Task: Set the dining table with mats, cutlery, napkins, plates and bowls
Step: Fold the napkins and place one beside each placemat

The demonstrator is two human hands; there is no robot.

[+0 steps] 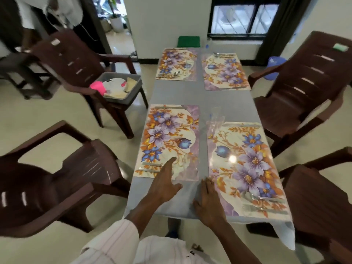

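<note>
Table (190, 96): four mats (176, 63), cutlery (150, 167) laid. Left hand (163, 185) open, fingers straight over near-left mat (171, 134); right hand (208, 202) flat at near-right mat (247, 159) edge. Risk: sliding hands skew mats, scatter cutlery. Plates (114, 85) wait in bin (122, 98) left of table.

Home dining room; table (182, 96) ringed by plastic chairs (82, 60).
</note>
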